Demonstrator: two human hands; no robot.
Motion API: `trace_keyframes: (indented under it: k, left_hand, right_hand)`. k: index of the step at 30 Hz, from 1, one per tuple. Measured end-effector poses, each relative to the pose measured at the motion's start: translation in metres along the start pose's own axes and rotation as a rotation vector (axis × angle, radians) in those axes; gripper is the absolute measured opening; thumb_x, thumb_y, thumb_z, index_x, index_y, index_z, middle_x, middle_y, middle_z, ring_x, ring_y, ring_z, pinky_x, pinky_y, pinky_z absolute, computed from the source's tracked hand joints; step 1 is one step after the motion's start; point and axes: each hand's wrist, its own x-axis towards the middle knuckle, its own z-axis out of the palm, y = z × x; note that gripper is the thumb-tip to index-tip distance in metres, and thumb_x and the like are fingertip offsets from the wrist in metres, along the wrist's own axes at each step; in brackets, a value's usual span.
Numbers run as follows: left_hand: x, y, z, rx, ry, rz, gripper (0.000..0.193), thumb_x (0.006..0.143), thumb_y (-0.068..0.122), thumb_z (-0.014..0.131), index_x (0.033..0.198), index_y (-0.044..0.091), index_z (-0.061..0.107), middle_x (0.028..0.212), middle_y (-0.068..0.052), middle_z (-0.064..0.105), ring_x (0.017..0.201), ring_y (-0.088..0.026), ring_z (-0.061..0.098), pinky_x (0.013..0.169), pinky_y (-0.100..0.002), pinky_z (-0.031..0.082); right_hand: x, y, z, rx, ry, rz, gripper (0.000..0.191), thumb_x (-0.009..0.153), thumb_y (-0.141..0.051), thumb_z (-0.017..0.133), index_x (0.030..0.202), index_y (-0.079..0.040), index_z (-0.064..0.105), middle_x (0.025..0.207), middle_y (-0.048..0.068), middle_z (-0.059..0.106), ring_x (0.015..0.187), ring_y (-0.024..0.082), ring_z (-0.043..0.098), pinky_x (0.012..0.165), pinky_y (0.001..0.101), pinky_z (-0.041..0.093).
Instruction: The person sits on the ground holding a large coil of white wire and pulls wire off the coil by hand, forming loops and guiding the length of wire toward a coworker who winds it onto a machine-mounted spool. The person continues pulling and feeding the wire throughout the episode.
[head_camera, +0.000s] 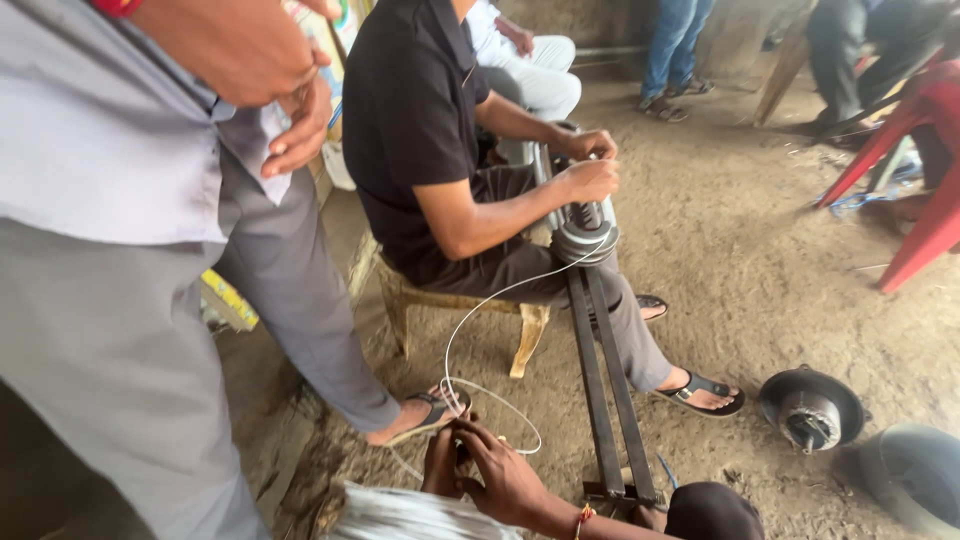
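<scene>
Wire-winding scene on dirt floor; wearer's own hands are staying out of frame, grip cannot be told.
White wire (470, 330) is running from grey spool (586, 240), under a seated person's closed hand (590, 180), down to a crouching person's hands (480, 465), pinching it. Yellow flat package (230, 298) is leaning behind the wooden stool (525, 335).

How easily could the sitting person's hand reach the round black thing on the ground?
Probably not easily. The sitting person's hand is up on the wire spool; the round black thing lies on the ground past their sandalled foot, so they'd likely need to bend.
</scene>
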Motion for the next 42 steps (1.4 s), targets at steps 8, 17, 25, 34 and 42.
trace_keyframes:
  k: [8,17,25,34,42]
  left_hand:
    - [-0.001,-0.001,0.018,-0.001,0.037,-0.010,0.016,0.097,0.023,0.067,0.100,0.009,0.072,0.077,0.001,0.066,0.061,-0.008,0.052,0.050,-0.023,0.040]
    - [-0.031,0.005,0.024,-0.025,0.136,-0.025,0.017,0.096,0.026,0.068,0.100,0.010,0.072,0.077,0.001,0.066,0.059,-0.008,0.050,0.049,-0.023,0.039]
    - [-0.070,0.032,0.017,-0.066,0.074,-0.063,0.021,0.097,0.027,0.071,0.099,0.006,0.076,0.075,0.001,0.065,0.057,-0.009,0.051,0.048,-0.023,0.040]
    - [-0.152,0.042,0.009,0.021,0.172,-0.020,0.015,0.094,0.027,0.074,0.095,0.013,0.077,0.076,0.002,0.068,0.056,-0.010,0.053,0.043,-0.025,0.037]
    - [-0.237,0.045,0.009,-0.027,0.101,-0.002,0.016,0.095,0.029,0.072,0.094,0.013,0.075,0.078,0.005,0.067,0.059,-0.007,0.054,0.045,-0.025,0.035]
  right_hand:
    - [0.006,0.008,0.004,-0.033,0.063,-0.077,0.058,0.076,-0.008,0.078,0.130,-0.002,0.059,0.139,0.018,0.062,0.114,0.039,0.066,0.094,0.0441,0.056]
    - [0.016,0.008,-0.020,0.835,0.138,0.289,0.051,0.086,-0.002,0.070,0.136,-0.002,0.057,0.132,0.011,0.069,0.114,0.026,0.071,0.097,0.0408,0.061]
    - [-0.083,-0.030,0.001,0.794,0.347,0.335,0.051,0.089,-0.011,0.075,0.136,0.001,0.060,0.133,0.014,0.070,0.113,0.023,0.072,0.096,0.0360,0.058]
    - [-0.262,-0.103,0.128,0.552,0.423,0.583,0.036,0.090,-0.008,0.075,0.124,0.000,0.070,0.103,0.012,0.076,0.090,0.017,0.071,0.076,0.0299,0.057]
    - [-0.314,-0.153,0.118,0.408,0.626,0.514,0.022,0.090,-0.007,0.073,0.110,0.001,0.075,0.095,0.007,0.079,0.081,0.011,0.072,0.068,0.0268,0.055]
